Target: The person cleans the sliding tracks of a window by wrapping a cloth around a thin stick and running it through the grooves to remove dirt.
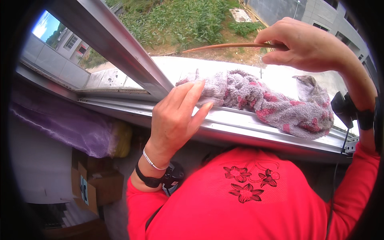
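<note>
A grey and pink terry cloth (279, 105) lies bunched along the aluminium window track (240, 120) and over the sill. My left hand (180, 111) is at its left end, palm down, with fingertips on or just above the cloth; whether they pinch it I cannot tell. My right hand (303, 45) is raised beyond the cloth and grips one end of a thin, slightly bowed brown strip (225, 46). The strip's pointed free end reaches left, above the outer ledge. The material of the strip is unclear.
A slanting aluminium sash frame (120, 45) stands left of my left hand. Below the window at left are a purple woven sack (66, 129) and an open cardboard box (105, 186). A black cable (333, 186) hangs by my right arm. Plants grow outside.
</note>
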The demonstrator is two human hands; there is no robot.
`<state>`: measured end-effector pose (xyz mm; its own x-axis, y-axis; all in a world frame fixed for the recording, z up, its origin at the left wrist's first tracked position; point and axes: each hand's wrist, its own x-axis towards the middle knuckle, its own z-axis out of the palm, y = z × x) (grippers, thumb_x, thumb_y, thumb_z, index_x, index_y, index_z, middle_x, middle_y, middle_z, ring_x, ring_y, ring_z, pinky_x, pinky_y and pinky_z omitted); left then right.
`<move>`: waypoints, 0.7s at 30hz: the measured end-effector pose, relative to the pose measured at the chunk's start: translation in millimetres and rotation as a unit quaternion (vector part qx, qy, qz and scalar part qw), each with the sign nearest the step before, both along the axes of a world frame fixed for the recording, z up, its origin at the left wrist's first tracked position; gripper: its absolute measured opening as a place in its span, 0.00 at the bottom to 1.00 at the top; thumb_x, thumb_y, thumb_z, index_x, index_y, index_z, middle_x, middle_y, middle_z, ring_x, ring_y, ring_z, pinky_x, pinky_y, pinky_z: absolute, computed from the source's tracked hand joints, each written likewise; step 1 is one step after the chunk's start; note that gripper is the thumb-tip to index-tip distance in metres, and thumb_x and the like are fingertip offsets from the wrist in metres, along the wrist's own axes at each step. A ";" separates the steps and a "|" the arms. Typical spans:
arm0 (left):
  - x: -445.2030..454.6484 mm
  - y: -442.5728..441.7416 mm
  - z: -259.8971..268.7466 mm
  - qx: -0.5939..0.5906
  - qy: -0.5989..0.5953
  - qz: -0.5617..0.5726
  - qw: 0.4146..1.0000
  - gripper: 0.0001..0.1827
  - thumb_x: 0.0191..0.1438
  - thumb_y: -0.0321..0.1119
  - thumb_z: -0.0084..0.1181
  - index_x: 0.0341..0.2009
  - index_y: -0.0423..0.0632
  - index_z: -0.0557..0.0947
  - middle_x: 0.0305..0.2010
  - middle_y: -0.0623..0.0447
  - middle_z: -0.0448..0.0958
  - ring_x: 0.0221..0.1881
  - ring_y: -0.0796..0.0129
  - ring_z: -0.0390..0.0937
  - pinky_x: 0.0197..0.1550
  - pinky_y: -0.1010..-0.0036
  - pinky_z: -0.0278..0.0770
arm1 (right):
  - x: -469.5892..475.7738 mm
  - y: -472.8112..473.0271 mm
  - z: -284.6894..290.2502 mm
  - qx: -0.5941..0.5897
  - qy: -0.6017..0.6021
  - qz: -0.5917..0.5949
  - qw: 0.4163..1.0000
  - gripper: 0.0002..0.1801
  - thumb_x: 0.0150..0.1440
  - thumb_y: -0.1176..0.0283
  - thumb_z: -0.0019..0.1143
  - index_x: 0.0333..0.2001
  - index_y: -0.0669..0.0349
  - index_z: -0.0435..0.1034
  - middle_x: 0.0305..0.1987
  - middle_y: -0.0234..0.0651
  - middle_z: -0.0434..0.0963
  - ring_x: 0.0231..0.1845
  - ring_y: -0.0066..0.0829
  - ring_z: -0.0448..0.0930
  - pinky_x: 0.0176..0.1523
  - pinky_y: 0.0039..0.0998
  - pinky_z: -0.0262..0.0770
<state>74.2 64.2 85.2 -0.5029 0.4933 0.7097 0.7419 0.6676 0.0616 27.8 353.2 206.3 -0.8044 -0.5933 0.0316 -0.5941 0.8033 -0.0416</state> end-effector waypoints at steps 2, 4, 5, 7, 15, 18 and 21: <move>0.9 7.4 -0.1 -0.019 -0.120 0.016 0.992 0.20 0.51 0.31 0.64 0.48 0.41 0.77 0.42 0.45 0.76 0.38 0.49 0.78 0.40 0.62 0.78 | -10.2 -16.0 -29.1 -0.031 -0.156 -0.027 0.987 0.19 0.55 0.62 0.62 0.42 0.68 0.75 0.33 0.48 0.78 0.35 0.38 0.79 0.40 0.37 0.73; -3.1 10.7 2.7 -0.018 -0.167 0.009 0.986 0.18 0.52 0.29 0.62 0.47 0.41 0.77 0.41 0.45 0.75 0.39 0.47 0.78 0.39 0.60 0.78 | -13.3 -24.3 -50.9 -0.074 -0.213 -0.023 0.974 0.22 0.54 0.58 0.63 0.40 0.69 0.75 0.33 0.49 0.78 0.38 0.42 0.79 0.43 0.40 0.73; -6.5 11.9 4.8 -0.021 -0.189 0.005 0.982 0.17 0.52 0.29 0.61 0.46 0.41 0.76 0.41 0.44 0.75 0.39 0.46 0.77 0.39 0.59 0.77 | -15.6 -25.7 -57.8 -0.065 -0.232 -0.041 0.970 0.22 0.54 0.59 0.64 0.40 0.68 0.75 0.31 0.46 0.76 0.38 0.39 0.78 0.42 0.39 0.71; -14.4 14.0 9.4 -0.032 -0.200 -0.002 0.979 0.10 0.53 0.23 0.55 0.41 0.43 0.75 0.40 0.42 0.73 0.38 0.42 0.76 0.38 0.57 0.76 | -21.1 -21.6 -63.0 -0.093 -0.222 -0.022 0.970 0.17 0.52 0.63 0.62 0.36 0.69 0.73 0.30 0.46 0.76 0.37 0.39 0.77 0.42 0.39 0.71; -48.0 30.1 42.0 0.121 0.032 -0.016 0.992 0.10 0.55 0.16 0.50 0.42 0.38 0.77 0.42 0.47 0.76 0.37 0.62 0.81 0.41 0.73 0.80 | -48.8 28.5 -13.4 -0.122 -0.240 0.007 0.963 0.28 0.45 0.46 0.72 0.24 0.60 0.69 0.18 0.30 0.67 0.18 0.23 0.69 0.21 0.21 0.62; -55.5 33.7 45.2 0.083 0.009 -0.006 0.997 0.10 0.56 0.17 0.50 0.42 0.38 0.77 0.42 0.47 0.76 0.38 0.63 0.81 0.42 0.73 0.80 | -54.8 29.4 -10.6 -0.141 -0.238 -0.073 0.958 0.37 0.40 0.35 0.69 0.31 0.62 0.72 0.18 0.34 0.73 0.15 0.19 0.72 0.14 0.16 0.59; -61.8 39.6 42.5 0.107 0.010 -0.021 0.994 0.10 0.52 0.16 0.51 0.39 0.40 0.75 0.41 0.43 0.75 0.39 0.48 0.78 0.42 0.65 0.76 | -58.4 18.4 -36.9 -0.214 -0.202 -0.053 0.954 0.34 0.45 0.41 0.69 0.36 0.62 0.70 0.24 0.36 0.76 0.21 0.22 0.75 0.20 0.20 0.64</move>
